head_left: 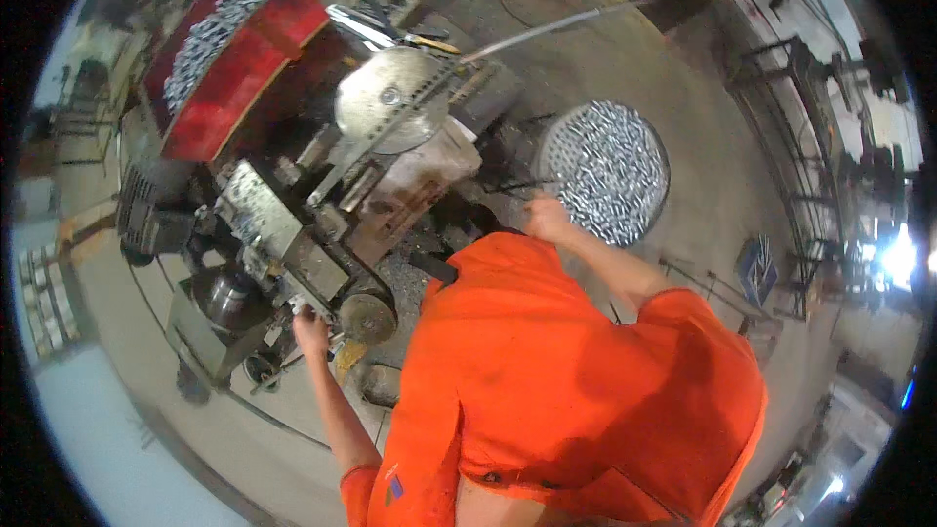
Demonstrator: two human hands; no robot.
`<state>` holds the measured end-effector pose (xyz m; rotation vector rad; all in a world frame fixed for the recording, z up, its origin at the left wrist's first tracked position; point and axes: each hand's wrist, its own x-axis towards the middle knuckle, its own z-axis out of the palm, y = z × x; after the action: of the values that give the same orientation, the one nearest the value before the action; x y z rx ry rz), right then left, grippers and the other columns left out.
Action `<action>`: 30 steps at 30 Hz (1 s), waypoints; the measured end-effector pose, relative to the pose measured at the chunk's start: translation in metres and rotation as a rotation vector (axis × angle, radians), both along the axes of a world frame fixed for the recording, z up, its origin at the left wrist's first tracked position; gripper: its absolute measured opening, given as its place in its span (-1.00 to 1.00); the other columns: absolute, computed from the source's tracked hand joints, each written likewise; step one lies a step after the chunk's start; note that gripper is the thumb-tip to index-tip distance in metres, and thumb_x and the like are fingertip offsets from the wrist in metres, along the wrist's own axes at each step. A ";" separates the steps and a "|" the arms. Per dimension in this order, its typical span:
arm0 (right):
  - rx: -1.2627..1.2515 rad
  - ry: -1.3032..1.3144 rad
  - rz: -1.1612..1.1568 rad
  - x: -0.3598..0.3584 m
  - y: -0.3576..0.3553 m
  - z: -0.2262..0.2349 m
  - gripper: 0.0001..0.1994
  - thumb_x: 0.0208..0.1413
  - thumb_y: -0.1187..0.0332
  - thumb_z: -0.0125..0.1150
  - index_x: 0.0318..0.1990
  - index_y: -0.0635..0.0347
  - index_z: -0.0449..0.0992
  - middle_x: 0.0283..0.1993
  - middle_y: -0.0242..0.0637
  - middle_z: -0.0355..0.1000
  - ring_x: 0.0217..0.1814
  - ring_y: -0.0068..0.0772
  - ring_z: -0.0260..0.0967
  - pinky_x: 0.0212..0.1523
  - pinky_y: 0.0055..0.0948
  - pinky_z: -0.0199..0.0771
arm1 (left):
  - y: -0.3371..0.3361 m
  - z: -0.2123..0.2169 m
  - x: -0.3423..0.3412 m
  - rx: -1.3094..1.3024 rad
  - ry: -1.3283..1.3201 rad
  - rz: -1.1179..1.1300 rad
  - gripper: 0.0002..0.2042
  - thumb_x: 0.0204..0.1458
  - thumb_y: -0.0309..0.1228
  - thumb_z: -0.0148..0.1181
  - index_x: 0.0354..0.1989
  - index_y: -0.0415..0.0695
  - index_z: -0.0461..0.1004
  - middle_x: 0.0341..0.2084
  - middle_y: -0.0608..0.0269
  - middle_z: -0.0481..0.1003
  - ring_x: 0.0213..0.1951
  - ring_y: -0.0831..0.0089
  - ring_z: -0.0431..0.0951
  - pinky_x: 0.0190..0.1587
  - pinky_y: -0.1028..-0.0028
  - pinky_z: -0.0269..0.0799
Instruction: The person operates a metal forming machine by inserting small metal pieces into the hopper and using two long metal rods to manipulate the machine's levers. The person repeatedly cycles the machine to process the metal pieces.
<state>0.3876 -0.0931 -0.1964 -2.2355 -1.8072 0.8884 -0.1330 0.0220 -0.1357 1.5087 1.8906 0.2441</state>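
Observation:
My left hand (310,332) reaches to the front of a grimy metal-working machine (293,224), fingers curled on a small handle beside a round handwheel (369,317). My right hand (547,217) stretches out past my orange shirt (566,381) to the near rim of a round pan (656,200) full of shiny metal pieces (605,166). Its fingers are bent, and whether it holds anything is hidden. A large steel disc (390,98) sits on top of the machine.
A red trough (244,63) with several shiny metal pieces stands behind the machine at the upper left. A long thin metal rod (556,27) runs toward the upper right. Metal racks (791,137) line the right side. The floor is concrete.

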 end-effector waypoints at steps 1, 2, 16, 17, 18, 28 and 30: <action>-0.093 -0.109 -0.028 0.021 -0.024 -0.024 -0.72 -0.36 0.29 0.14 -0.42 0.23 0.54 -0.16 -0.09 0.34 -0.09 -0.13 0.33 -0.12 -0.28 0.39 | 0.000 -0.004 -0.004 -0.024 -0.005 0.046 -0.87 -0.14 -0.59 -0.02 -0.40 -0.34 0.40 -0.68 0.00 0.42 -0.65 0.36 0.48 -0.60 0.37 0.31; -0.135 -0.154 -0.126 0.037 -0.040 -0.033 -0.74 -0.34 0.30 0.13 -0.43 0.21 0.54 -0.13 -0.05 0.32 -0.07 -0.11 0.32 -0.10 -0.30 0.39 | 0.001 -0.006 -0.007 -0.042 -0.001 0.046 -0.89 -0.14 -0.59 -0.03 -0.43 -0.35 0.38 -0.70 0.02 0.41 -0.66 0.34 0.46 -0.60 0.36 0.31; -0.375 -0.236 -0.026 0.114 0.006 -0.118 -0.71 -0.26 0.21 0.11 -0.41 0.22 0.54 -0.25 0.01 0.45 -0.16 -0.08 0.42 -0.12 -0.27 0.44 | -0.003 -0.021 -0.024 -0.074 0.151 -0.008 -0.70 -0.16 -0.55 0.01 -0.18 -0.33 0.41 -0.37 -0.07 0.50 -0.40 0.20 0.55 -0.39 0.32 0.40; -0.364 -0.148 -0.162 0.108 0.011 -0.104 -0.70 -0.24 0.20 0.11 -0.40 0.24 0.53 -0.25 0.01 0.45 -0.17 -0.05 0.42 -0.12 -0.25 0.43 | -0.003 0.000 0.006 -0.114 0.116 0.036 -0.70 -0.15 -0.55 0.01 -0.17 -0.32 0.42 -0.37 -0.07 0.50 -0.41 0.22 0.56 -0.38 0.32 0.41; -0.395 -0.206 -0.090 0.113 0.012 -0.113 -0.68 -0.20 0.17 0.09 -0.40 0.25 0.53 -0.26 0.01 0.45 -0.18 -0.04 0.43 -0.13 -0.22 0.43 | -0.005 0.009 0.012 -0.110 0.189 0.037 -0.72 -0.11 -0.51 0.04 -0.18 -0.32 0.42 -0.41 -0.06 0.51 -0.44 0.26 0.56 -0.39 0.33 0.41; -0.158 -0.485 0.119 0.149 0.007 -0.183 -0.74 -0.15 0.14 0.06 -0.54 0.10 0.57 -0.46 -0.17 0.48 -0.43 -0.12 0.41 -0.39 -0.22 0.41 | -0.017 0.026 0.021 0.076 0.289 -0.001 -0.75 -0.07 -0.18 0.07 -0.32 -0.04 0.54 -0.50 0.06 0.52 -0.37 0.11 0.53 -0.27 0.26 0.42; -0.033 -0.377 0.211 0.140 0.019 -0.146 -0.77 -0.23 0.19 0.12 -0.52 0.14 0.56 -0.47 -0.16 0.48 -0.39 -0.13 0.43 -0.32 -0.23 0.43 | -0.020 0.043 0.027 0.120 0.195 -0.029 -0.75 -0.07 -0.20 0.07 -0.30 -0.05 0.53 -0.50 0.04 0.52 -0.37 0.12 0.53 -0.28 0.25 0.42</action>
<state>0.5275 -0.0736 -0.3425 -2.3936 -2.2373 0.5527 -0.1059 0.0022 -0.0927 1.6917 2.0355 0.2071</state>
